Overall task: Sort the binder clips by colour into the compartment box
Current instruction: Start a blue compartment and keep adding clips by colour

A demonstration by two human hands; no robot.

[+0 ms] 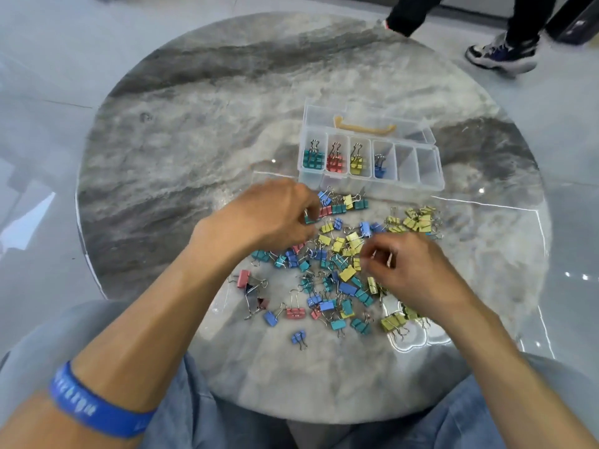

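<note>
A clear compartment box [431, 176] stands open on the round marble table [181, 131]. Its four left compartments hold teal clips [313, 159], pink clips [334, 163], yellow clips [356, 164] and a blue clip [380, 170]; the two right ones look empty. A loose pile of mixed binder clips [337, 273] lies in front of the box. My left hand [272, 215] reaches over the pile's far left and pinches a teal clip [309, 219]. Over the pile's right side, my right hand [405, 270] has its fingers curled above yellow clips; whether it holds one is unclear.
A group of yellow clips [418, 220] lies right of the pile, another [393, 322] near the front. A person's legs and shoes [502, 53] are on the floor beyond the table's far right. My knees sit under the near edge.
</note>
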